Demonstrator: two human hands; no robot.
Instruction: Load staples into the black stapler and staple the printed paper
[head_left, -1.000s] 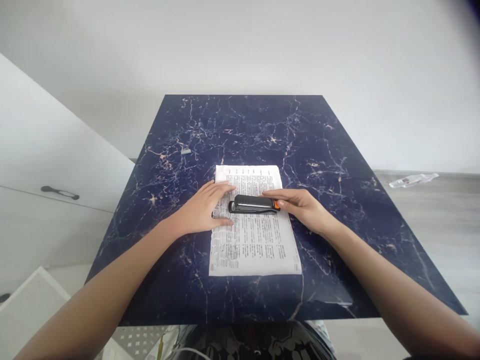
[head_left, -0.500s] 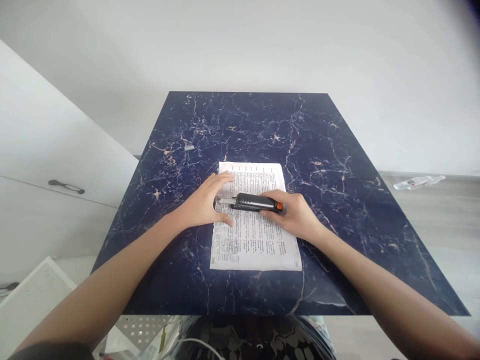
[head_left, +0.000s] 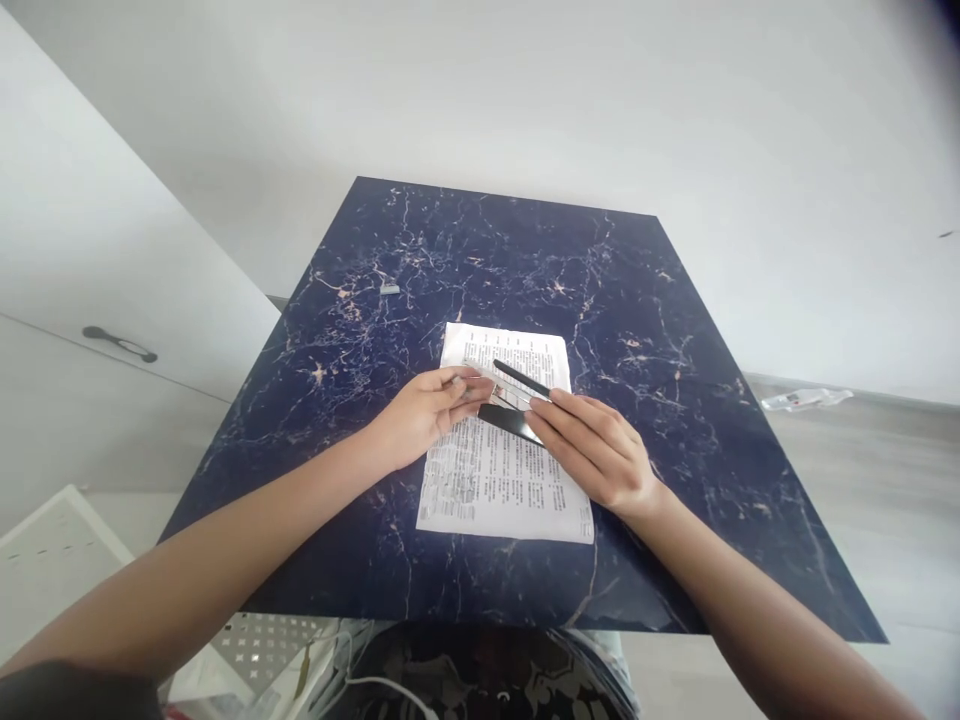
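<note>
A black stapler (head_left: 514,422) is above the printed sheets (head_left: 510,500), turned on its side with its black cover swung away from the silvery metal rail. My right hand (head_left: 604,450) grips its rear end, fingers wrapped over the hinge side. From the left, my left hand (head_left: 431,410) reaches to the front of the stapler, its thumb and fingers pinched together at the metal rail. Whether a small staple piece is between those fingertips is hidden. The sheets lie flat on the table under both hands, covered with small text.
The dark blue marble-patterned table (head_left: 360,350) carries a small strip of staples (head_left: 390,290) at the back left. A white cabinet (head_left: 90,250) stands to the left. On the floor at right lies a clear plastic packet (head_left: 806,400). A white cable (head_left: 390,684) hangs near the front edge.
The stapler has been lifted, tilted and its cover spread apart from the rail. My left hand's spread fingers have closed at its front end. My right hand has turned over with it.
</note>
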